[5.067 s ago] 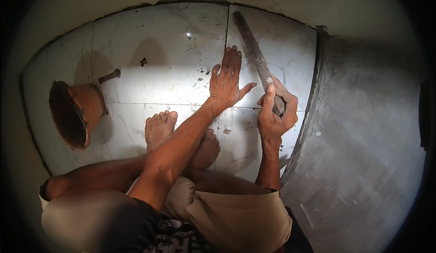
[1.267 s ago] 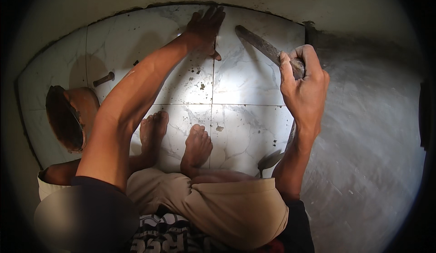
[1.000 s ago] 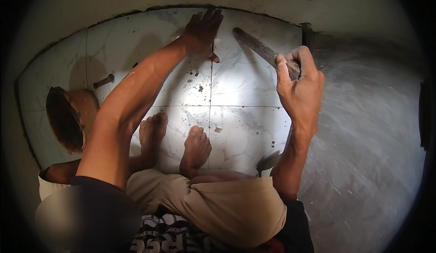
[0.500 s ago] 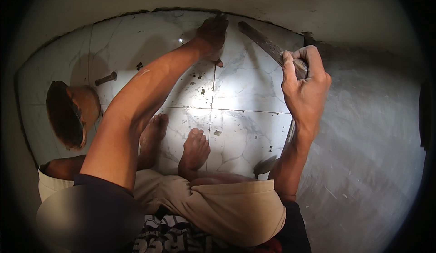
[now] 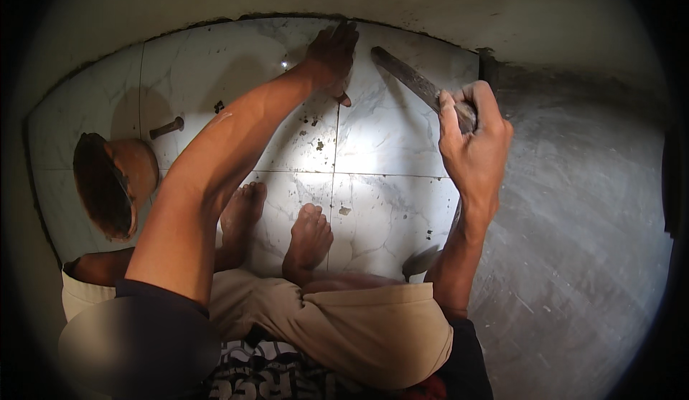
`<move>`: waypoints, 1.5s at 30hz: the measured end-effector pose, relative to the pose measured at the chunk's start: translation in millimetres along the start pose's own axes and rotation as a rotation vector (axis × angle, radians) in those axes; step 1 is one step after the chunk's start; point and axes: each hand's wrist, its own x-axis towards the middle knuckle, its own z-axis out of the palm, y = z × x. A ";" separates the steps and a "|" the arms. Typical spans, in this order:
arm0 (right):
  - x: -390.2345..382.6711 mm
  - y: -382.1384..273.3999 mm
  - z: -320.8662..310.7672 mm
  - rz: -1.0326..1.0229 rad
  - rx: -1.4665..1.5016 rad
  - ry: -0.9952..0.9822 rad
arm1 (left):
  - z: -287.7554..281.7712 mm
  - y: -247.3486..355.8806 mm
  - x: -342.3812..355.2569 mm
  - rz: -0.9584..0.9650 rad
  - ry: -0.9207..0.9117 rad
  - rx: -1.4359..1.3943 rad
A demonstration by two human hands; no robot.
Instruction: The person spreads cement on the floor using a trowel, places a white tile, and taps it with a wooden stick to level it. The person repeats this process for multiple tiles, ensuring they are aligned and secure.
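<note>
My left hand [image 5: 333, 54] lies on the white marbled tile [image 5: 402, 138] near the far wall, its fingers stretched out toward the dark gap at the edge. My right hand [image 5: 479, 152] is closed around the near end of a dark wooden stick [image 5: 409, 77]. The stick slants up and left from my fist, its far end close to my left fingers but apart from them. A shadow runs along the tile below it, and the stick appears raised off the floor.
An orange-brown tub [image 5: 136, 174] with a dark inside lies tipped at the left. Beside it is a rusty bolt-like piece [image 5: 166, 128]. My bare feet [image 5: 308, 235] rest on the tiles among dark crumbs. A dark pointed blade [image 5: 420, 262] lies by my right forearm; grey rough floor [image 5: 574, 220] spreads right.
My right hand and the stick have shifted slightly left, and the stick's far end sits a little lower in view. The left hand stays in place on the tile, its fingers spread slightly more.
</note>
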 end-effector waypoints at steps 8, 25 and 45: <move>0.2 -1.5 -1.0 -0.067 -0.023 -0.041 | 0.3 -2.5 -1.2 -0.038 0.012 -0.116; -12.4 6.1 -0.8 -0.064 0.032 0.006 | 5.1 -3.5 -6.4 -0.021 0.050 -0.119; -50.2 25.0 -1.0 0.096 0.074 0.114 | 40.2 22.1 -39.0 0.024 0.114 -0.147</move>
